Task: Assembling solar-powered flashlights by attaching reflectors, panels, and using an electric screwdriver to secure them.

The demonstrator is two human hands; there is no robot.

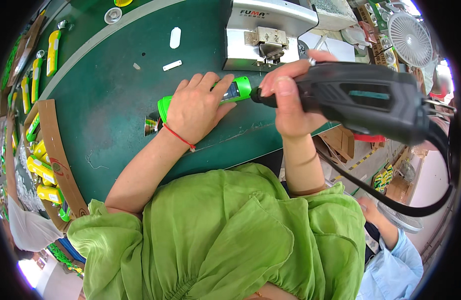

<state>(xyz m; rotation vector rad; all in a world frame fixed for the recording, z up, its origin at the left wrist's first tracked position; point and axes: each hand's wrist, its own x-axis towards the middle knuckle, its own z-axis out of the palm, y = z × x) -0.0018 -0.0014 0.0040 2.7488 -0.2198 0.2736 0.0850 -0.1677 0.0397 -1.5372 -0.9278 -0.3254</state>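
On the green worktop (118, 105) lies a green flashlight body (244, 88) with a dark panel along its side. My left hand (193, 107) is laid over it, fingers curled round and pressing it down. My right hand (293, 112) grips a black electric screwdriver (363, 97), held roughly level. Its nose meets or nearly meets the right end of the flashlight body; the exact contact is too small to tell. A small shiny metal cup (151, 126) sits beside my left wrist. Beyond my left hand are a small white strip (172, 65) and a white oval plate (175, 37).
A silver machine (270, 45) stands at the far side. Along the left, a cardboard box (60, 155) holds yellow flashlights (40, 170), and others lie past the grey edge strip. The screwdriver's black cable (415, 210) loops at right. A white fan (410, 40) and co-workers are nearby.
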